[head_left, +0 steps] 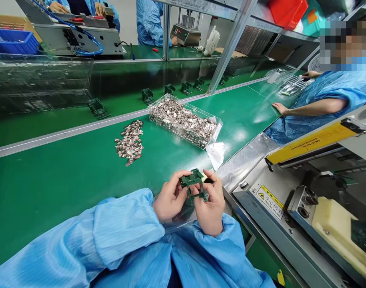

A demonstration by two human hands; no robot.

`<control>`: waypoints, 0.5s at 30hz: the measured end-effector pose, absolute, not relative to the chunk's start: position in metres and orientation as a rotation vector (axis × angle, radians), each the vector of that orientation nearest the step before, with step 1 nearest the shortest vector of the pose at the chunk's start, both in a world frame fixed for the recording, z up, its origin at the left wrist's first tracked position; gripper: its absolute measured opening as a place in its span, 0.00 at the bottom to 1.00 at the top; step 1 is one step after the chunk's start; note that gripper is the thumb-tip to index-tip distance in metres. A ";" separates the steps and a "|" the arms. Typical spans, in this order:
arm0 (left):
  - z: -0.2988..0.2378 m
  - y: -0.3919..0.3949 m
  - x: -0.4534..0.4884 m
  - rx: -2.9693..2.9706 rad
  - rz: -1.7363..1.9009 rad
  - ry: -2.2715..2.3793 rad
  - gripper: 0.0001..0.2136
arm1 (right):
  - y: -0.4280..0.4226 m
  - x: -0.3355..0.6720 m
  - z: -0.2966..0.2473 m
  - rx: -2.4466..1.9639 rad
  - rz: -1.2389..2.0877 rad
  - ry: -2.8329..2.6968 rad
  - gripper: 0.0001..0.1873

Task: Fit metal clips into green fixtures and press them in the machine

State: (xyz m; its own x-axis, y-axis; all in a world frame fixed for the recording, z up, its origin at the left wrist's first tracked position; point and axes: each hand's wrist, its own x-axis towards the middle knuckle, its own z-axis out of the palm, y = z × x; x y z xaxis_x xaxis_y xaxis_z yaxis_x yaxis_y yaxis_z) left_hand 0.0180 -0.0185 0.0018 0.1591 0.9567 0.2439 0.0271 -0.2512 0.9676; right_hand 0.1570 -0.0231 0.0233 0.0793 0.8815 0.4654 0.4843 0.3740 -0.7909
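Observation:
Both my hands hold one small dark green circuit board piece [194, 183] close to my body, above the green mat's near edge. My left hand [170, 199] pinches its left side with curled fingers. My right hand [211, 206] grips its right side, thumb on top. A loose pile of small silver metal parts [130, 142] lies on the mat ahead to the left. A clear plastic box [213, 120] full of the same metal parts stands ahead, with a plastic bag [216, 154] beside it.
A machine with a yellow warning label [270, 200] stands at my right. Several green boards [147, 95] ride the dark conveyor beyond a metal rail. A person in blue sits at right, hand [279, 108] flat on the mat. Clear trays [39, 82] stack far left.

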 end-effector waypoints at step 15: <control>0.017 -0.018 0.015 1.381 1.116 0.939 0.17 | -0.030 0.189 0.030 -1.025 1.092 -1.417 0.30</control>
State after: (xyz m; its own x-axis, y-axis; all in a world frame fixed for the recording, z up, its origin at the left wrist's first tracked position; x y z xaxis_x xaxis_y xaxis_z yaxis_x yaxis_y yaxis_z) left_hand 0.0150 -0.0178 0.0171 0.2490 0.9609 0.1209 -0.0456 -0.1131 0.9925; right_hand 0.1891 -0.0295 0.0297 -0.1079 0.9699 0.2183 0.0357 0.2233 -0.9741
